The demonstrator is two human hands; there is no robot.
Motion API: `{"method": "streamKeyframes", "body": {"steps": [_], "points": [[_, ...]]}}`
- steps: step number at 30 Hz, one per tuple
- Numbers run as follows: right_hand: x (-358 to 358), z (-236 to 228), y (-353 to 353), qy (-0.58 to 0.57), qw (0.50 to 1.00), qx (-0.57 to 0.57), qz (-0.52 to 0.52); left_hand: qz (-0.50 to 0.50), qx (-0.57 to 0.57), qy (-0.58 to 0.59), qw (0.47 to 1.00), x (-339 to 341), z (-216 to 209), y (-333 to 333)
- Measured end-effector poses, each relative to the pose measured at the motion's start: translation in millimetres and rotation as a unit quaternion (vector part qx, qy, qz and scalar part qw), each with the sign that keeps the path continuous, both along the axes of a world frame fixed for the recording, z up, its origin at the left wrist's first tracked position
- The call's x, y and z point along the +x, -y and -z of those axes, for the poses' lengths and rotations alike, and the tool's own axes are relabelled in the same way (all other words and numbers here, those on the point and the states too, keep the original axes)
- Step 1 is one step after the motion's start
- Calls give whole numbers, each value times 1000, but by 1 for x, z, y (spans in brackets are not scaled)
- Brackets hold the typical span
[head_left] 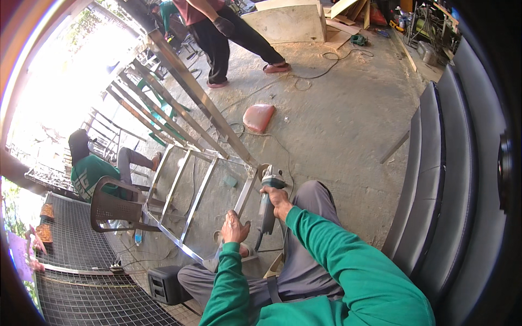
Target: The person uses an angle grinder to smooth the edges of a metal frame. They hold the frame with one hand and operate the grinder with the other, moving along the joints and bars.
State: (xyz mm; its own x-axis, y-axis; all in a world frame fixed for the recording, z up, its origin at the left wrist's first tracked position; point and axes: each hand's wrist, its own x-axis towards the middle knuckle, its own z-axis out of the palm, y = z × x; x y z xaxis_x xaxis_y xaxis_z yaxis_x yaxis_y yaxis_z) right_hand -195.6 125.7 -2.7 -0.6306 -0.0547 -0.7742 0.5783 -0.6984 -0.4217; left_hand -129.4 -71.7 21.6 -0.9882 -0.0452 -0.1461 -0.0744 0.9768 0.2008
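Observation:
An angle grinder (266, 209) with a grey-green body is in my right hand (278, 201), whose fingers wrap round it. Its head and disc are at the corner of a metal frame (197, 198), beside the near bar. My left hand (234, 228) lies by the lower part of that bar, fingers stretched out and thumb apart; whether it presses on the metal is hard to see. The frame is made of shiny square tubes, with a ladder-like section near me and long bars rising toward the upper left.
A seated person (95, 171) is at the left by a brown plastic chair (111, 206). Another person (217, 32) stands at the back. A red pad (259, 118) and cables lie on the floor. Dark padded panels (429, 179) line the right; wire mesh (81, 293) is at the lower left.

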Motion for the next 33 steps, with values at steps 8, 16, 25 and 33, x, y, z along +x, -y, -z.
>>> {"method": "streamKeyframes", "body": {"steps": [8, 16, 25, 33], "points": [[0, 8, -3, -15, 1000, 3, -7, -4, -14, 15, 1000, -2, 6, 0], [-1, 5, -7, 1, 998, 55, -37, 2, -2, 11, 1000, -2, 6, 1], [3, -7, -9, 1, 997, 58, -46, -10, -13, 38, 999, -5, 5, 1], [8, -5, -7, 15, 997, 54, -43, -4, -12, 18, 1000, -5, 5, 0]]}}
